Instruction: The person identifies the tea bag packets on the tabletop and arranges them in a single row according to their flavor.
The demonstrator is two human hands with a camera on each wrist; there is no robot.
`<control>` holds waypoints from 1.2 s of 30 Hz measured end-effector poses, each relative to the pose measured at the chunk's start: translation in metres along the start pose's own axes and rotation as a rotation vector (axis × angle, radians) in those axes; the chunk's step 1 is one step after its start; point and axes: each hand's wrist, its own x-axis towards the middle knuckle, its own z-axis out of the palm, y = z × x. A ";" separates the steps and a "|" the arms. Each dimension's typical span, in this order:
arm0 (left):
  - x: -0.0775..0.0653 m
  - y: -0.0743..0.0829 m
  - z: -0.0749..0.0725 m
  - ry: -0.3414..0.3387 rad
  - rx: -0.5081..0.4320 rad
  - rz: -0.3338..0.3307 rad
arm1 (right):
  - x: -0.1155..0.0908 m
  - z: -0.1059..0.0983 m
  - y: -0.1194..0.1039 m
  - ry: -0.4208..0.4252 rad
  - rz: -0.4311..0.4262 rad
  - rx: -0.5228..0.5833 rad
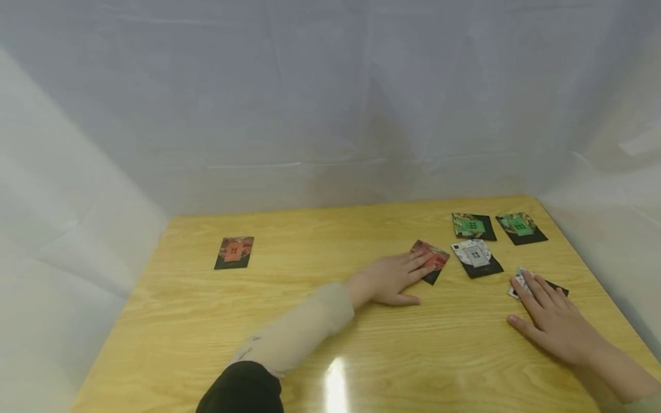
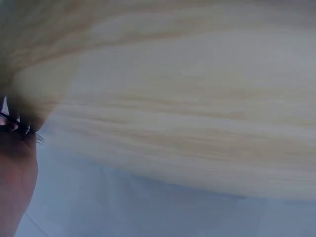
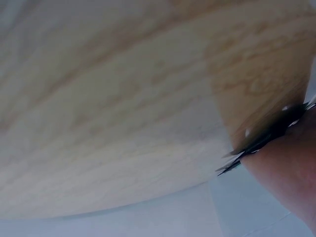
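In the head view, my left hand [image 1: 389, 279] lies flat with its fingertips on a red-and-black card [image 1: 431, 276], partly covering it. My right hand [image 1: 556, 318] rests with straight fingers over a white-and-black card [image 1: 559, 288], hiding much of it. Between the two hands, a bit farther back, is another white-and-black card [image 1: 475, 256]. The left wrist view shows part of the left hand [image 2: 16, 173] at its left edge. At the right edge of the right wrist view, the right hand [image 3: 289, 165] meets a dark card [image 3: 269, 134].
Two green-and-black cards, a left one [image 1: 472, 226] and a right one [image 1: 521, 228], lie near the back right corner. Far to the left is a second red-and-black card [image 1: 233, 252]. The wooden table [image 1: 170, 321] is bordered by white sheeting [image 1: 330, 103] at its back and sides.
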 end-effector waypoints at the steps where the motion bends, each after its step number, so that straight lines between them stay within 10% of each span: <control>1: -0.003 -0.002 0.001 -0.001 -0.002 -0.005 | 0.000 0.000 0.000 -0.001 0.002 0.002; 36: -0.125 -0.055 0.038 0.065 -0.272 -0.334 | -0.001 -0.002 -0.003 -0.008 0.012 0.025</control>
